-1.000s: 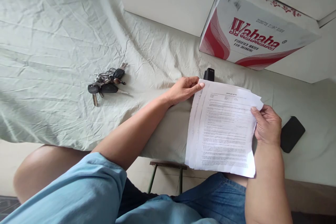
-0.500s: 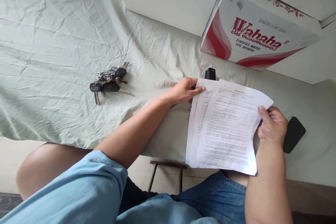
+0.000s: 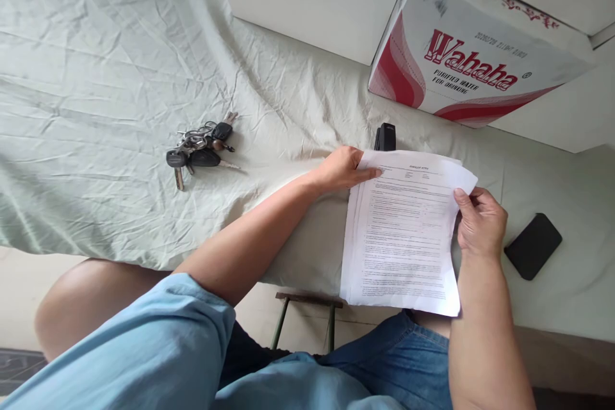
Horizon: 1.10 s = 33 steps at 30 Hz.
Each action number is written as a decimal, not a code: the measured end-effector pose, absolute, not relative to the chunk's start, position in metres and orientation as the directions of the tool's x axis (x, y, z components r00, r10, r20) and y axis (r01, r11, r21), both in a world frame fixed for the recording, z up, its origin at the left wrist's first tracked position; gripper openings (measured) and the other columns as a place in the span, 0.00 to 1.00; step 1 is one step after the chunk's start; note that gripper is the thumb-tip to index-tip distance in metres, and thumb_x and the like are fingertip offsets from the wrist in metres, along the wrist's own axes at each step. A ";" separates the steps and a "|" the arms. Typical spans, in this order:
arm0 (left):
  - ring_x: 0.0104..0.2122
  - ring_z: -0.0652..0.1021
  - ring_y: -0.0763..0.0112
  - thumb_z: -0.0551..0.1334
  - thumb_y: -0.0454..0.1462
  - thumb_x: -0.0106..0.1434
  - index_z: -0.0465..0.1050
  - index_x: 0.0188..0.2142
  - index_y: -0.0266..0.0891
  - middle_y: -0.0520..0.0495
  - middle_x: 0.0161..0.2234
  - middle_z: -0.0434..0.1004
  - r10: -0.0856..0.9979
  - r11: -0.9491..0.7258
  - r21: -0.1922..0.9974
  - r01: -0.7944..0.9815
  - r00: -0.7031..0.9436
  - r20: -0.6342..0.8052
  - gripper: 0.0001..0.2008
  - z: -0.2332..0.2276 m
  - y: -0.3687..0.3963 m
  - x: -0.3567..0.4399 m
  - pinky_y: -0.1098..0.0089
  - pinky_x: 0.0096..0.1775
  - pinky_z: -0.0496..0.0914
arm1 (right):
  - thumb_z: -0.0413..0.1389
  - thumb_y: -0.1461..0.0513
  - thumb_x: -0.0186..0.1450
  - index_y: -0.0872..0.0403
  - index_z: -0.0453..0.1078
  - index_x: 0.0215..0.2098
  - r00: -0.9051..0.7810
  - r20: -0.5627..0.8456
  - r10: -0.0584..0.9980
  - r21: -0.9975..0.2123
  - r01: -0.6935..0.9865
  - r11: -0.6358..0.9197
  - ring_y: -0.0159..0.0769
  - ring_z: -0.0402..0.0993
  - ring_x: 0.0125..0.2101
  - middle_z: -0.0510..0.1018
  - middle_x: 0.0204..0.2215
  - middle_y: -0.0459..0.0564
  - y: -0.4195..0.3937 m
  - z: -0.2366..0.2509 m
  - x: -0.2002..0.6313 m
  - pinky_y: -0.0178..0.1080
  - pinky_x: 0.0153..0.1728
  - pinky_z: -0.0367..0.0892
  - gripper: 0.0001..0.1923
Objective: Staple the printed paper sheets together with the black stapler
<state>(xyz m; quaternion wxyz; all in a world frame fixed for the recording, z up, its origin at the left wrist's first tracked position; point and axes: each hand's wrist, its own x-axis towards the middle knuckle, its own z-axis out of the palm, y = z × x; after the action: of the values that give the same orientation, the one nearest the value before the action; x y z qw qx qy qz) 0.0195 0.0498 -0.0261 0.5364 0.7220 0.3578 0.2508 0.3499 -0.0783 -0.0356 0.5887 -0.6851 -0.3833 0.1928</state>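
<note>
Printed paper sheets (image 3: 408, 237) are held between my two hands over the table's front edge. The sheets overlap closely, with a few edges showing along the left side. My left hand (image 3: 343, 168) pinches their upper left corner, thumb on top of the print and fingers beneath. On the upper right edge, my right hand (image 3: 482, 221) grips the paper, its thumb on the front and its other fingers partly hidden behind. A black stapler (image 3: 385, 136) lies just beyond the top edge of the sheets, its lower end covered by them.
A bunch of keys (image 3: 202, 146) rests on the wrinkled pale green cloth (image 3: 120, 77) to the left. A black phone-like slab (image 3: 533, 246) lies right of my right hand. At the back stands a Wahaha water carton (image 3: 471, 64). Below the edge is a stool (image 3: 307, 300).
My right hand has moved left, sliding the top sheet over the ones in my left hand, so they now overlap more. The black slab is uncovered further.
</note>
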 end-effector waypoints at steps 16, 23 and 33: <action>0.67 0.86 0.43 0.78 0.66 0.64 0.84 0.58 0.40 0.37 0.55 0.92 0.991 0.011 0.885 -0.466 0.126 0.054 0.38 -0.054 0.062 0.029 0.46 0.69 0.80 | 0.87 0.47 0.45 0.42 0.81 0.63 0.427 -0.135 0.894 -0.991 -0.046 -0.127 0.55 0.84 0.66 0.89 0.62 0.52 -0.103 0.007 0.327 0.62 0.71 0.79 0.50; 0.58 0.90 0.44 0.86 0.59 0.55 0.92 0.43 0.44 0.44 0.44 0.94 0.908 0.053 0.918 -0.393 0.401 0.119 0.27 -0.038 0.060 0.013 0.45 0.68 0.81 | 0.84 0.54 0.45 0.42 0.87 0.49 0.555 0.392 0.734 -0.916 0.156 0.371 0.61 0.69 0.80 0.83 0.71 0.46 -0.092 0.029 0.337 0.73 0.82 0.62 0.32; 0.52 0.89 0.50 0.82 0.62 0.58 0.88 0.48 0.36 0.39 0.46 0.92 0.856 -0.165 0.984 0.066 0.505 0.110 0.34 -0.036 0.064 0.001 0.55 0.55 0.85 | 0.84 0.61 0.48 0.46 0.86 0.45 0.467 0.199 0.861 -0.977 0.160 0.139 0.57 0.76 0.75 0.89 0.63 0.53 -0.108 0.020 0.347 0.68 0.82 0.64 0.27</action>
<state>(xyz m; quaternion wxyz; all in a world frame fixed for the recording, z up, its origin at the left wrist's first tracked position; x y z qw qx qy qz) 0.0012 0.0641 -0.0360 0.5476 0.6726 0.3429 0.3606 0.3466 -0.1079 0.0198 0.6193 -0.5918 -0.4315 0.2831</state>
